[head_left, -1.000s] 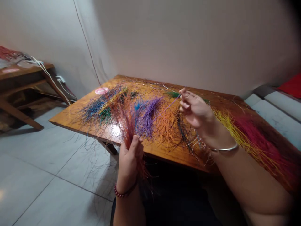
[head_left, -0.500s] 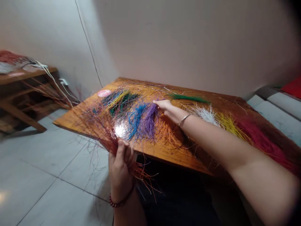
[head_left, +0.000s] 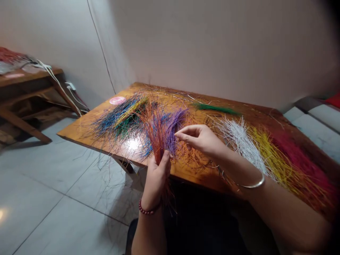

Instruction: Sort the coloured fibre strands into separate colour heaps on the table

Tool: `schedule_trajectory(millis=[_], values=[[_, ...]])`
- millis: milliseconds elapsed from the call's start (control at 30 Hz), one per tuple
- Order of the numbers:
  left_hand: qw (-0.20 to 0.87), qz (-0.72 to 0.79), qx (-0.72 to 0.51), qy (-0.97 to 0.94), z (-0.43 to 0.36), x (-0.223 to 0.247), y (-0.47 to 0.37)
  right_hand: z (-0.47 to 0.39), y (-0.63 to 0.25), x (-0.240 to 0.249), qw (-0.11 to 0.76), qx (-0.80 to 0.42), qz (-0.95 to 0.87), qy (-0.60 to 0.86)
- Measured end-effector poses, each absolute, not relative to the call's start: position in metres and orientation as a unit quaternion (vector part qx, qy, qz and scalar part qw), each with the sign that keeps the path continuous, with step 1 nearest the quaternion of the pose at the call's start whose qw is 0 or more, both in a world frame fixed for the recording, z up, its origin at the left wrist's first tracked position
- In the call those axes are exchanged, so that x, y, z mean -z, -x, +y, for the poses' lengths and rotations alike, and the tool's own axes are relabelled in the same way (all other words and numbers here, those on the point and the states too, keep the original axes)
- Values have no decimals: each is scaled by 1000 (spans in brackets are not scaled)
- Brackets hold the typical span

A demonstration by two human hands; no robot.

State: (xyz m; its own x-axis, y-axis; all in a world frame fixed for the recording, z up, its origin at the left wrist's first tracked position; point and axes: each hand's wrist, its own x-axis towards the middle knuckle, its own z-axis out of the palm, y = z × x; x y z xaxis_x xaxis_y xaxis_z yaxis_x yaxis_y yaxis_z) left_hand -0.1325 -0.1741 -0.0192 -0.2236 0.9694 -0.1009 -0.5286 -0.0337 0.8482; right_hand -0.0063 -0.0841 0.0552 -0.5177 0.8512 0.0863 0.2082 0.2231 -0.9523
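Note:
My left hand is closed round a bundle of thin orange-red strands, which fans upward past the table's near edge. To its right, my right hand has thumb and forefinger pinched together; whatever is between them is too small to make out. Behind the pinched fingertips lie purple strands, with orange strands under the hand. Blue strands are partly hidden by the held bundle. A mixed heap of dark blue, green and yellow strands rests farther left.
The wooden table stands against the wall. White strands, yellow strands and magenta strands lie on the right, green strands at the back. A pink disc sits far left. Cables hang from another table.
My left hand has moved right with the orange-red bundle, which now points more upright. My right hand has drawn back toward me from the top of the purple strands.

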Motion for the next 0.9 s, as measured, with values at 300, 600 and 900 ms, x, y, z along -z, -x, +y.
schedule_trajectory(millis=[300,600,900], values=[[593,412,-598,-348,-175,25,122,-97,-7,-57,350,-475,-714,377],[573,433,-586,-376,-176,18,120,-111,-11,-56,336,-352,-789,375],[580,421,-607,-343,-177,20,118,-118,-10,-52,336,-340,-786,391]])
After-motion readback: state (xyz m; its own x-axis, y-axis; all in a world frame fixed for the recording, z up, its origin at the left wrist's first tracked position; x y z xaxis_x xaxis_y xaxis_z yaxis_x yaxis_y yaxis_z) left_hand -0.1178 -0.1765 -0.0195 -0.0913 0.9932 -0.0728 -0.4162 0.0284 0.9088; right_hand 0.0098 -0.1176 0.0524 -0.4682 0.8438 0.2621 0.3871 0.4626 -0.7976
